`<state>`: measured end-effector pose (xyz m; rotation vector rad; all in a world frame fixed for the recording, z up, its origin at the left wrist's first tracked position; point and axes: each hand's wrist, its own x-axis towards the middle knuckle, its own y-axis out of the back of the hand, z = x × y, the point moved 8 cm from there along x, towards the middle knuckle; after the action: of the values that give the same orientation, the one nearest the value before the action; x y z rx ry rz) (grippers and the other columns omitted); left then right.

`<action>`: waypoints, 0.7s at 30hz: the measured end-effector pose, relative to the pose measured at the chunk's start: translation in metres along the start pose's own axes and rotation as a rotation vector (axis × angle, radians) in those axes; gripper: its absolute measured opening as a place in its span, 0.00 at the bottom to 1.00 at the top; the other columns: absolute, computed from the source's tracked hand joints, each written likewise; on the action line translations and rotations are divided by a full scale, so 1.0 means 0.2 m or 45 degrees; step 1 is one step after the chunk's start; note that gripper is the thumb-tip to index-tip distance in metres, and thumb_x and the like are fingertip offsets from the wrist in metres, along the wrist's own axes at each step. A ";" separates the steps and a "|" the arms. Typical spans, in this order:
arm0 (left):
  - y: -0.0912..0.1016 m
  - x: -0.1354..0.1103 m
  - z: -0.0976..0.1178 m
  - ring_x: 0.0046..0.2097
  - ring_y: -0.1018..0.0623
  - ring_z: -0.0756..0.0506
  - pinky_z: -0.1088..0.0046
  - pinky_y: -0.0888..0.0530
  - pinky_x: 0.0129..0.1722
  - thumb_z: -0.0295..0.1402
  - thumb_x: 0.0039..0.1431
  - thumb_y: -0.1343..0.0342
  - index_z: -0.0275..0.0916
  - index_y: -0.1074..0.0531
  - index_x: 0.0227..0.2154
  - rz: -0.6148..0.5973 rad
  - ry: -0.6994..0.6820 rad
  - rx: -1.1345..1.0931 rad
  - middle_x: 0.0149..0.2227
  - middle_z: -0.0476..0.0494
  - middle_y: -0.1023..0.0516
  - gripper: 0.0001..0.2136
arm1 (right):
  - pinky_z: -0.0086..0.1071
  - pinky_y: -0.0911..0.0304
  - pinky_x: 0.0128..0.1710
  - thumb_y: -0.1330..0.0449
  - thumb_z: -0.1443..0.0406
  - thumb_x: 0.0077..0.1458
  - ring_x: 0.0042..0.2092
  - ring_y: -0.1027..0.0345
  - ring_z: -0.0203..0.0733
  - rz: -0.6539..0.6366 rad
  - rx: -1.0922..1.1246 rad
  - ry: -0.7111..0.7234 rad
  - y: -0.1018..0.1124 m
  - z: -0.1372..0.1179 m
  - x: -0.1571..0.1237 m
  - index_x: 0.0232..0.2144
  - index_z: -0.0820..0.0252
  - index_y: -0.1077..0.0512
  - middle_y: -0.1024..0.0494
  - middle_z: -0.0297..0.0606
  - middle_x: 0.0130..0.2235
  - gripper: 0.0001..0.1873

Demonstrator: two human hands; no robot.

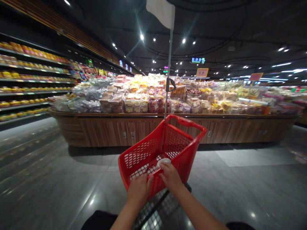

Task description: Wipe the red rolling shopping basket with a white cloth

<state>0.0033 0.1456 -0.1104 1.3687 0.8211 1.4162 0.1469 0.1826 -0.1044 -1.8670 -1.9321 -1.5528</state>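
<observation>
Directly in front of me stands a red plastic shopping cart with lattice sides, turned at an angle. My left hand is closed over its near rim, thumb pointing inward. Just to the right, my right hand pinches a crumpled white cloth or tissue against the same rim. Part of that white piece hangs over the basket's inside. A pole with a white flag rises behind the cart's far corner.
A long wood-panelled display counter runs across the aisle, heaped with packaged breads. Shelves of jars line the left wall. Price signs stand above the goods. The grey tile floor is shiny.
</observation>
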 end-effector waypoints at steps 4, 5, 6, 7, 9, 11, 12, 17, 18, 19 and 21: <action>-0.02 0.01 -0.05 0.31 0.22 0.43 0.70 0.32 0.29 0.42 0.64 0.68 0.40 0.31 0.29 -0.045 0.084 0.032 0.29 0.43 0.22 0.22 | 0.39 0.36 0.50 0.48 0.76 0.46 0.48 0.32 0.45 0.050 -0.025 -0.108 0.17 0.14 0.07 0.40 0.59 0.25 0.29 0.43 0.49 0.21; -0.02 0.00 -0.07 0.32 0.22 0.43 0.70 0.32 0.29 0.42 0.64 0.68 0.40 0.31 0.30 -0.053 0.083 0.034 0.30 0.43 0.21 0.22 | 0.39 0.36 0.49 0.50 0.76 0.45 0.47 0.32 0.44 0.073 -0.041 -0.136 0.24 0.18 0.08 0.39 0.58 0.24 0.28 0.42 0.48 0.22; -0.02 0.00 -0.08 0.33 0.22 0.43 0.70 0.32 0.30 0.42 0.65 0.69 0.40 0.31 0.30 -0.059 0.082 0.036 0.30 0.43 0.21 0.22 | 0.39 0.36 0.49 0.51 0.77 0.44 0.46 0.31 0.44 0.105 -0.061 -0.153 0.30 0.22 0.10 0.38 0.58 0.24 0.26 0.41 0.45 0.23; -0.03 0.00 -0.09 0.34 0.22 0.43 0.69 0.32 0.31 0.42 0.65 0.69 0.40 0.31 0.30 -0.064 0.081 0.038 0.31 0.43 0.22 0.22 | 0.40 0.36 0.50 0.53 0.77 0.43 0.46 0.31 0.44 0.146 -0.085 -0.160 0.37 0.26 0.12 0.38 0.57 0.24 0.25 0.40 0.44 0.24; -0.03 0.00 -0.11 0.34 0.22 0.43 0.69 0.32 0.32 0.42 0.65 0.69 0.40 0.31 0.31 -0.072 0.085 0.043 0.31 0.43 0.22 0.22 | 0.43 0.38 0.52 0.54 0.77 0.43 0.48 0.33 0.45 0.264 -0.165 -0.163 0.50 0.31 0.14 0.40 0.57 0.25 0.25 0.40 0.45 0.26; -0.04 0.01 -0.12 0.34 0.22 0.44 0.70 0.32 0.33 0.43 0.64 0.69 0.40 0.31 0.32 -0.083 0.093 0.049 0.31 0.44 0.22 0.22 | 0.45 0.40 0.53 0.54 0.76 0.44 0.52 0.36 0.47 0.384 -0.294 -0.176 0.60 0.34 0.14 0.43 0.59 0.26 0.28 0.42 0.50 0.26; -0.04 0.01 -0.13 0.34 0.23 0.44 0.70 0.32 0.33 0.44 0.64 0.69 0.41 0.31 0.32 -0.088 0.096 0.051 0.31 0.44 0.22 0.22 | 0.46 0.41 0.54 0.54 0.76 0.44 0.54 0.38 0.49 0.404 -0.363 -0.178 0.62 0.34 0.14 0.45 0.61 0.27 0.30 0.44 0.52 0.27; -0.06 0.01 -0.13 0.35 0.23 0.44 0.69 0.32 0.34 0.44 0.64 0.70 0.41 0.30 0.32 -0.106 0.098 0.055 0.31 0.44 0.22 0.23 | 0.46 0.44 0.57 0.47 0.72 0.47 0.58 0.44 0.54 0.236 -0.508 -0.089 0.52 0.32 0.10 0.51 0.70 0.32 0.35 0.52 0.55 0.26; -0.06 0.01 -0.13 0.36 0.23 0.43 0.69 0.32 0.34 0.44 0.64 0.70 0.41 0.30 0.32 -0.108 0.101 0.056 0.32 0.44 0.22 0.23 | 0.47 0.44 0.57 0.46 0.70 0.49 0.58 0.44 0.54 0.205 -0.479 -0.075 0.48 0.31 0.09 0.50 0.69 0.32 0.35 0.52 0.56 0.24; -0.06 0.00 -0.13 0.36 0.23 0.43 0.69 0.32 0.35 0.44 0.64 0.70 0.41 0.31 0.32 -0.109 0.102 0.056 0.32 0.43 0.22 0.23 | 0.47 0.44 0.57 0.46 0.68 0.51 0.58 0.44 0.54 0.180 -0.436 -0.069 0.45 0.29 0.08 0.49 0.67 0.31 0.34 0.52 0.55 0.22; -0.06 0.00 -0.12 0.37 0.23 0.43 0.69 0.32 0.35 0.44 0.64 0.70 0.41 0.31 0.32 -0.112 0.105 0.054 0.32 0.43 0.22 0.23 | 0.46 0.42 0.56 0.49 0.67 0.55 0.56 0.39 0.50 0.130 -0.315 -0.068 0.37 0.25 0.06 0.46 0.64 0.29 0.31 0.50 0.53 0.17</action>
<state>-0.0183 0.1535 -0.1239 1.2975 0.9582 1.4014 0.2293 0.2076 -0.0776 -2.0825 -1.6991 -1.7987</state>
